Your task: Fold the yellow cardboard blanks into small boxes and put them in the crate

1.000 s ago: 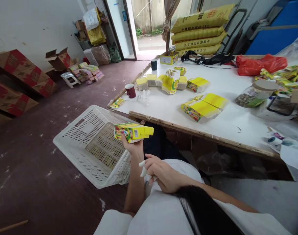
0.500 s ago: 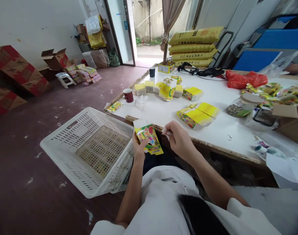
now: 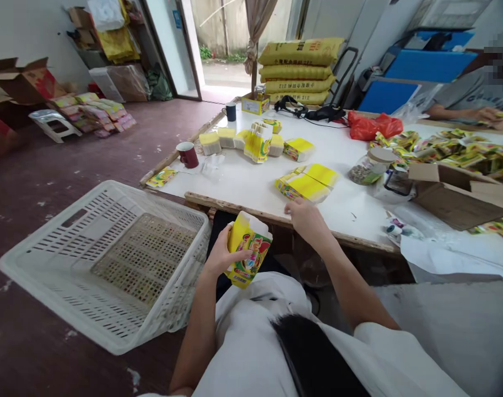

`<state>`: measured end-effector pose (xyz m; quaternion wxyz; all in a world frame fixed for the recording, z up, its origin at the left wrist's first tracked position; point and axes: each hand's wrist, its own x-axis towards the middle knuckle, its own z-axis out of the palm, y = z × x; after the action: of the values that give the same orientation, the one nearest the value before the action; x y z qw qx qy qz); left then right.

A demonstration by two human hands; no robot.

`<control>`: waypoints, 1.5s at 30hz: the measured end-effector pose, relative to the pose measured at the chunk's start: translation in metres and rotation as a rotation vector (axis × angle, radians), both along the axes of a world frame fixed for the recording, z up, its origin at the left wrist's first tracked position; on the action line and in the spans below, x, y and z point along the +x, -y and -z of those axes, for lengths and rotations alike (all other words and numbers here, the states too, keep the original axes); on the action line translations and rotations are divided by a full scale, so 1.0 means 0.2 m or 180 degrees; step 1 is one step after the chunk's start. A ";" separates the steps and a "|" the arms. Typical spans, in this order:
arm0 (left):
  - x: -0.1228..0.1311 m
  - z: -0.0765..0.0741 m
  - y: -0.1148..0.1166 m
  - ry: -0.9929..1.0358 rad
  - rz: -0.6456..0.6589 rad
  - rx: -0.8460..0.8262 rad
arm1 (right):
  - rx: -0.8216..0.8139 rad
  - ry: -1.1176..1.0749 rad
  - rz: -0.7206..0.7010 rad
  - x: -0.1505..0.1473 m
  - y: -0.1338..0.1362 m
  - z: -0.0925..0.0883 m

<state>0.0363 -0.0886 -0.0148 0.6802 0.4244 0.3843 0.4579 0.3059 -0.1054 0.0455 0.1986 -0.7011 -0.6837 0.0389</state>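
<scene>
In my left hand (image 3: 223, 255) is a yellow and green printed carton (image 3: 251, 252), its white end flaps turned up at the top. The thumb lies across the printed front. My right hand (image 3: 309, 220) is over the table's front edge, fingers curled together; whatever they hold, if anything, is too small to make out. Just beyond that hand lie flat yellow cartons (image 3: 307, 182) in stacks. Farther back stand several bundles of pale-edged yellow cards (image 3: 210, 143) and an upright group of yellow cartons (image 3: 258, 142).
A white plastic crate (image 3: 111, 264) stands at my left on the floor. On the white table (image 3: 243, 184) are a red mug (image 3: 187, 155), a dark mug (image 3: 231, 112), a jar (image 3: 371, 165), a cardboard box (image 3: 458, 196) and many sachets (image 3: 470, 154). Another person (image 3: 474, 88) sits at the far right.
The carton in my left hand has gone from flatter to opened out, and tilted. My right hand moved away from it toward the stacked cartons. The view swung right, bringing another person in.
</scene>
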 end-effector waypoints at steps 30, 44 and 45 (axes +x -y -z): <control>-0.04 0.08 -0.06 0.1325 0.0032 -0.0904 | -0.2838 0.0032 0.2737 0.47 0.42 0.84; 0.03 0.01 -0.07 0.2249 -0.0346 -0.1082 | -0.2794 -0.1532 0.0397 0.22 0.12 0.51; 0.03 0.01 -0.07 0.2232 -0.0263 -0.1135 | -0.2601 -0.1556 0.0209 0.21 0.10 0.43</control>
<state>0.0423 -0.0743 -0.0166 0.8142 0.1017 0.2189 0.5281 0.3478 -0.1257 -0.0409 0.0628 -0.7133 -0.5231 0.4621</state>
